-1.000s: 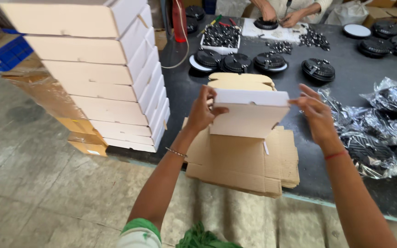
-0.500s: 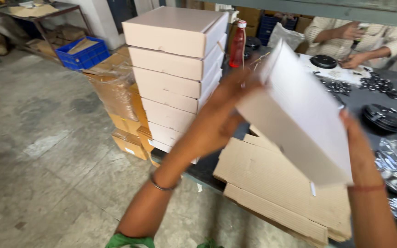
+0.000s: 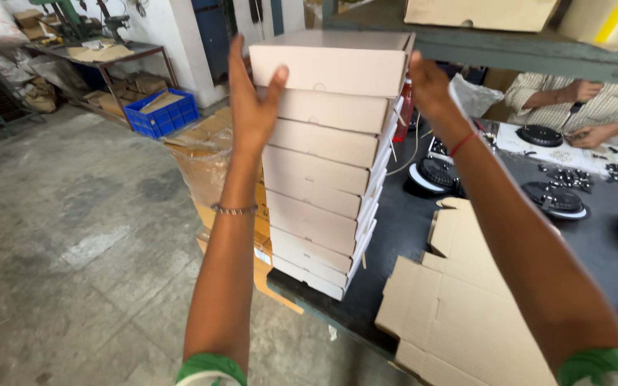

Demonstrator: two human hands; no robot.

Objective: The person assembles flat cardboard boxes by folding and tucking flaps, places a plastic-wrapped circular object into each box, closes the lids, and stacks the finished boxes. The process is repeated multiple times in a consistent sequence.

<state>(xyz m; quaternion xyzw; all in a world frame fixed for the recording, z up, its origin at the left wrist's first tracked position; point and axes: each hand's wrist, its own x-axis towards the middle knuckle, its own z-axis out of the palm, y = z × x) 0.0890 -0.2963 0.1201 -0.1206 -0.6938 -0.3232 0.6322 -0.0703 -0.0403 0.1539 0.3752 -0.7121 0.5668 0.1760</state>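
A tall stack of closed white cardboard boxes [image 3: 320, 207] stands on the near corner of the dark table [image 3: 395, 243]. The top white box [image 3: 330, 64] sits level on the stack. My left hand [image 3: 252, 100] is raised at its left end, palm flat toward it, fingers spread upward and thumb touching the edge. My right hand [image 3: 430, 86] is against the box's right end, with its fingers hidden behind the box.
Flat brown carton blanks [image 3: 459, 314] lie on the table to the right. Round black parts [image 3: 556, 196] and small screws sit farther back, where another person's hands [image 3: 588, 114] work. A blue crate [image 3: 159, 114] and brown cartons [image 3: 209, 157] stand on the floor at left.
The white box I carried tilted in both hands has been lifted up and left and set level on top of the stack; my left fingers have spread apart.
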